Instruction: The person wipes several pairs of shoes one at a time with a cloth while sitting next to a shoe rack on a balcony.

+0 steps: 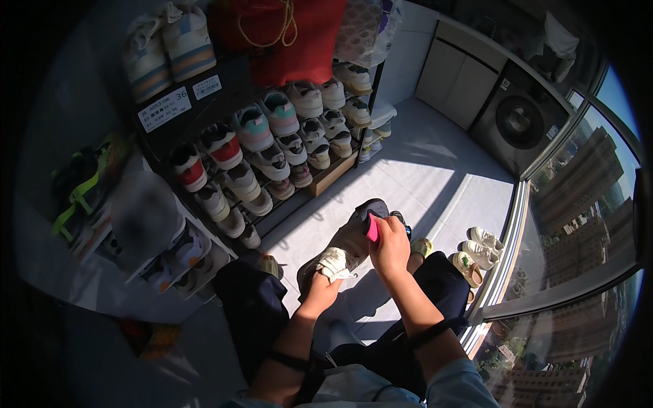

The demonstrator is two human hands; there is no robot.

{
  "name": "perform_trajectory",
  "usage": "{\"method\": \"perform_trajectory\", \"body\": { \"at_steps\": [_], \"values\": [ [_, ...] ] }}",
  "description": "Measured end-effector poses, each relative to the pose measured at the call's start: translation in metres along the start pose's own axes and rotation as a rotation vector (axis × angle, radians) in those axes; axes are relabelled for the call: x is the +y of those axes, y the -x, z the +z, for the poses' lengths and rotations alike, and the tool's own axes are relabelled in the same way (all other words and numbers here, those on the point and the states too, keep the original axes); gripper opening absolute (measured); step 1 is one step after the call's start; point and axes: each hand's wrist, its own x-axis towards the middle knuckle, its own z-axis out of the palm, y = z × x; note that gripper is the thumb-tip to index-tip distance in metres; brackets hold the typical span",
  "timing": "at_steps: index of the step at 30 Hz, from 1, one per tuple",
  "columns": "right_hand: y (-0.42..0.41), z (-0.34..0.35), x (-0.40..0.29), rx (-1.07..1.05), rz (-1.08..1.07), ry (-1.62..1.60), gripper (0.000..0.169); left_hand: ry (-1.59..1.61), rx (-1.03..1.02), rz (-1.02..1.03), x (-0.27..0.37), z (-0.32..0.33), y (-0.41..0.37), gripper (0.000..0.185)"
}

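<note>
My left hand (321, 292) is closed around the near end of a grey-brown shoe (349, 239) with a dark toe. A bunched white lace-like piece (334, 263) sticks out above my left fingers. Whether it is part of the shoe is hard to tell. My right hand (393, 247) grips a small pink pad (373, 229) with a dark edge, held against the shoe near its toe. The shoe is between my knees, above the tiled floor (408, 188). Behind my right fingers a small dark and blue thing (405, 224) is mostly hidden.
A shoe rack (280, 201) full of sneakers stands ahead to the left, with a red bag (301, 41) on top. White stacked shoe holders (199, 260) are at left. White sneakers (482, 247) and a cream clog (467, 270) line the window track. A washing machine (519, 122) stands at the back.
</note>
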Motion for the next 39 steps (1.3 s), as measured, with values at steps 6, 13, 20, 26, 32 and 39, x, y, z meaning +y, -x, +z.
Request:
{"method": "perform_trajectory", "body": {
  "at_steps": [6,13,20,26,32,39],
  "values": [
    [0.027,0.022,0.022,-0.176,-0.194,-0.141,0.044,0.162,0.049,-0.121,0.014,0.001,0.007,0.026],
    [0.057,0.034,0.011,-0.185,0.232,-0.573,0.053,0.784,0.350,-0.581,-0.004,-0.014,0.003,0.024],
    [0.035,0.057,0.010,-0.170,-0.006,-0.206,0.057,0.925,0.275,-0.656,-0.011,0.007,0.012,0.025],
    [0.103,0.046,-0.007,-0.451,-0.026,-0.475,0.054,1.116,0.389,-0.724,-0.020,-0.007,0.008,0.040],
    [0.100,0.047,0.035,-0.313,0.669,-0.979,0.022,1.229,0.471,-0.681,-0.036,-0.024,-0.006,0.053],
    [0.095,0.052,0.023,-0.323,1.044,-1.216,0.025,0.224,-0.109,-0.532,0.006,-0.013,0.002,0.043]
  ]
}}
